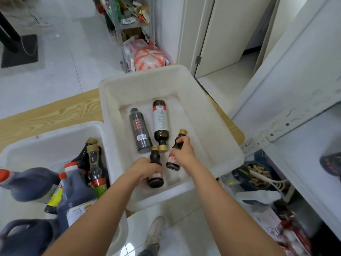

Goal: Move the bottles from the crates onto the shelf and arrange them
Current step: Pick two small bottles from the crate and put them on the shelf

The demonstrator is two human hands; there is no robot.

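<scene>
brown bottles (pixel 156 179) (pixel 172 162) in left hand (pixel 145 168), right hand (pixel 182 154)

We count two white crates (pixel 212 130) (pixel 51 150). Centre crate: two small bottles (pixel 156 179) (pixel 173 164), two large bottles (pixel 139 130) (pixel 160 119). Lower-left crate: at least two gold-capped bottles (pixel 94 161) (pixel 90 140), three dark jugs (pixel 31 182) (pixel 73 191) (pixel 24 235); we can't count the rest.

No words or numbers can be read. The dark bottle (pixel 140 130) carries a barcode; the white-labelled bottle (pixel 161 121) bears print too blurred to make out.
</scene>
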